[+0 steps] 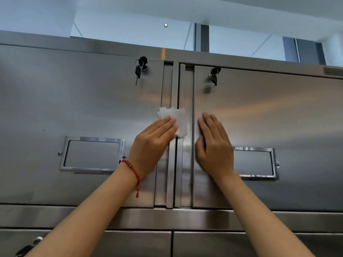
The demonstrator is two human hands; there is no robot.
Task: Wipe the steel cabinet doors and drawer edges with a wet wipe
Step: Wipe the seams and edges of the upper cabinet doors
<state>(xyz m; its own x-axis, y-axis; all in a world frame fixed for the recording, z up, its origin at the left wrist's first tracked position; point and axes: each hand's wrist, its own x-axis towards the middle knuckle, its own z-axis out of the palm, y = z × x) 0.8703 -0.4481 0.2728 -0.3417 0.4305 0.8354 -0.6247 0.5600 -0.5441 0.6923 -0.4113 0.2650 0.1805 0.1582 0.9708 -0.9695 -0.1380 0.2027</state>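
Observation:
A steel cabinet fills the view, with a left door (83, 112) and a right door (269, 117) that meet at vertical handle strips (175, 89) in the middle. My left hand (154, 141) presses a white wet wipe (176, 117) flat against the inner edge of the left door and the handle strips, fingers straight. My right hand (215, 145) lies flat on the inner edge of the right door, fingers straight, holding nothing. A red bead bracelet (132, 169) is on my left wrist.
Keys hang from the lock of the left door (141, 68) and from the lock of the right door (214, 76). Each door carries a chrome label frame (91, 154) (258, 162). Drawer fronts (213, 243) run below the doors. Windows show above the cabinet.

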